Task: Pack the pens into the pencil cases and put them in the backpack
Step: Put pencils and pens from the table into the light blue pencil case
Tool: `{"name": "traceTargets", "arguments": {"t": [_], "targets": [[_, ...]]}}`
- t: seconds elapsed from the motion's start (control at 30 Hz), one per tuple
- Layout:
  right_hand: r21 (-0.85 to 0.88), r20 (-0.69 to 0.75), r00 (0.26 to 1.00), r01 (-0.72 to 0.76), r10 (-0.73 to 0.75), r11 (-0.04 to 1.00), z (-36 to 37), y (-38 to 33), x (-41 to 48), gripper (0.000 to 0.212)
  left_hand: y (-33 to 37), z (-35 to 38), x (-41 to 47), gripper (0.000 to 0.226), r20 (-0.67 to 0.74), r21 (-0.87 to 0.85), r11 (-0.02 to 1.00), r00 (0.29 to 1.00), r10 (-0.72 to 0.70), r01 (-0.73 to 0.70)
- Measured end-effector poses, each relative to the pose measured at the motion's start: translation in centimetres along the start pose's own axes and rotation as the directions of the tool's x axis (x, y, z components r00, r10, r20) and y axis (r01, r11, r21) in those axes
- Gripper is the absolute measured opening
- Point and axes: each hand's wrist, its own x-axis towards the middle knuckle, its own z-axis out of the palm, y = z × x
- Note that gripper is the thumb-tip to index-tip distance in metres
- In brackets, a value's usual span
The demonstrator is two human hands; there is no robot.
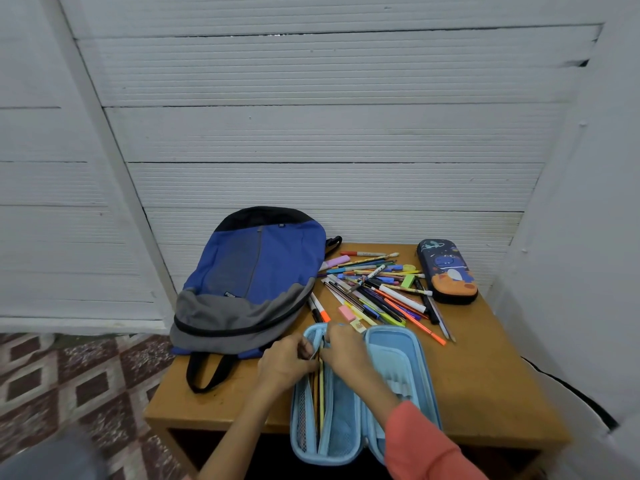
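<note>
Both left hand and right hand, fingers curled, pinch inner flap of open light-blue fabric pencil case overhanging near edge of wooden table; pens beyond.

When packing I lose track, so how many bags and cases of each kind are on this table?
Backpack: 1
Pencil cases: 2, the open light blue case and the closed dark dinosaur case
Total: 3
</note>
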Motion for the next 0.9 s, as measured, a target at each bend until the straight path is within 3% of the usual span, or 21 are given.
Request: {"name": "traceTargets", "arguments": {"t": [0.27, 0.43, 0.5, 0.57, 0.67, 0.73, 0.9], "targets": [[0.167, -0.002, 0.999, -0.034, 0.035, 0.985, -1.9, 0.2, 0.6, 0.013, 0.2, -0.3, 0.2, 0.023, 0.018, 0.004, 1.000, 1.000, -0.004, 0.004], [0.281, 0.119, 0.992, -0.072, 0.040, 0.957, -2.6, 1.1, 1.5, 0.017, -0.2, -0.3, 0.3, 0.022, 0.031, -0.021, 1.000, 0.999, -0.009, 0.010], [0.379, 0.071, 0.994, -0.103, 0.082, 0.920, -3.8, 2.1, 2.1, 0.010, -0.4, -0.3, 0.3, 0.023, 0.032, -0.032, 0.999, 0.999, -0.013, 0.014], [0.411, -0.075, 0.984, -0.117, 0.161, 0.904, -5.7, 3.8, 3.0, 0.002, -0.6, -0.3, 0.3, 0.024, 0.033, -0.040, 0.999, 0.999, -0.008, 0.009], [0.341, -0.279, 0.912, -0.198, 0.300, 0.919, -8.4, 7.5, 4.5, 0.012, -0.7, -0.2, 0.4, 0.023, 0.031, -0.045, 0.999, 1.000, 0.001, 0.000], [0.208, -0.335, 0.884, -0.268, 0.326, 0.941, -9.4, 10.4, 5.3, 0.018, -0.7, -0.2, 0.5, 0.022, 0.029, -0.048, 0.999, 1.000, -0.008, 0.009], [-0.201, -0.234, 0.946, -0.274, 0.226, 0.940, -9.7, 14.8, 6.1, 0.035, -0.7, -0.1, 0.7, 0.021, 0.038, -0.044, 0.999, 0.999, -0.013, 0.015]]}}
